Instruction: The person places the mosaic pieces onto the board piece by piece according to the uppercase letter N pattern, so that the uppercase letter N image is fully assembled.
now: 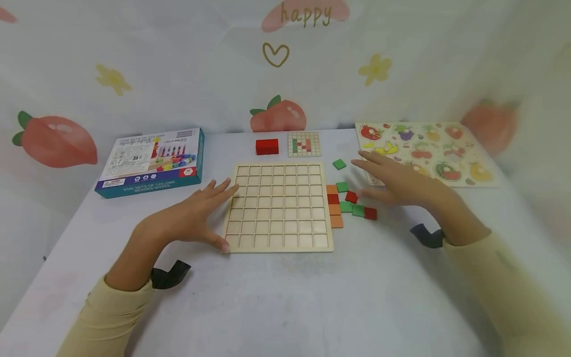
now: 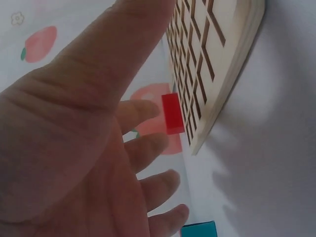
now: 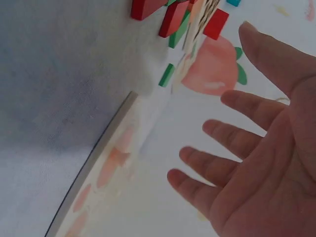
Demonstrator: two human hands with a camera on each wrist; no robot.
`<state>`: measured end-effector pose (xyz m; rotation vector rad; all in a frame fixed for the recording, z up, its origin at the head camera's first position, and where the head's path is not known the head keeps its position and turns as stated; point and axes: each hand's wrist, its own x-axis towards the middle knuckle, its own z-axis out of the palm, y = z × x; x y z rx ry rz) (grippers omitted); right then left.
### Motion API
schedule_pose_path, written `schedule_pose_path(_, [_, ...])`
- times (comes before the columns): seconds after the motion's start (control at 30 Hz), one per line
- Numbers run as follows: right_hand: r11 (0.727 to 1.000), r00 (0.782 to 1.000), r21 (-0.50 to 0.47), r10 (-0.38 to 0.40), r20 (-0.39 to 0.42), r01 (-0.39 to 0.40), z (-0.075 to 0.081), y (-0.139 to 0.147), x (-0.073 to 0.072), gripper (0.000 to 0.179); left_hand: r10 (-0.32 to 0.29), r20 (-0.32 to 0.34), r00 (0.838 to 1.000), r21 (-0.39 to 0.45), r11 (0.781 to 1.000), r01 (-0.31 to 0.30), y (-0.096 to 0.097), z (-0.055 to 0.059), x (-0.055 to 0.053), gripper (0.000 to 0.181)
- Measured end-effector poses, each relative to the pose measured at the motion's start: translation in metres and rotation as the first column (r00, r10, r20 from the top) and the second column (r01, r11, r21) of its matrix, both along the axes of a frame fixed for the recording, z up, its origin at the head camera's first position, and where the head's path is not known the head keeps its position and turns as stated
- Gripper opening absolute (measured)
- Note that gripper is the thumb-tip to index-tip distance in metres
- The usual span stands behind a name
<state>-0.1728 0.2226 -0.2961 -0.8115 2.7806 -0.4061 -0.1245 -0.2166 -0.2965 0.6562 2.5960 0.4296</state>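
A wooden grid board (image 1: 278,208) with square recesses, all bare, lies in the middle of the table. At its left edge my left hand (image 1: 187,215) has its fingers spread, the thumb tip at the near left corner. In the left wrist view that thumb (image 2: 94,54) overlaps the board. Beyond the board's right side my right hand (image 1: 397,183) hovers with fingers extended and nothing in it. Between that hand and the board lie orange tiles (image 1: 336,221), green tiles (image 1: 342,187) and red tiles (image 1: 371,213). One green tile (image 1: 339,164) lies apart, farther back.
Behind the board are a red block (image 1: 266,147) and a small card (image 1: 304,144) with a coloured grid pattern. A boxed bead set (image 1: 151,161) lies at the back left. The fruit puzzle board (image 1: 455,153) at the back right is partly behind my right hand. A printed cloth hangs behind.
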Motion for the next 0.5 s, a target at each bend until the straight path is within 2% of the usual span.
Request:
schedule_pose_path(0.1, [1.0,0.999,-0.009,0.003,0.045,-0.003,-0.001,-0.008,-0.016,0.068,-0.01,0.035,0.999,-0.018,1.0,0.011,-0.002,-0.004,-0.001,0.131])
schedule_pose_path(0.3, [0.999,0.999,-0.033,0.006,0.039,-0.005,-0.007,-0.024,-0.048,0.05,-0.019,0.087,0.996,-0.012,1.0,0.02,-0.006,-0.008,-0.001,0.127])
schedule_pose_path(0.5, [1.0,0.999,-0.004,-0.003,0.047,0.003,-0.014,-0.038,-0.067,0.04,-0.019,0.129,0.991,-0.013,1.0,0.021,-0.009,-0.01,-0.004,0.125])
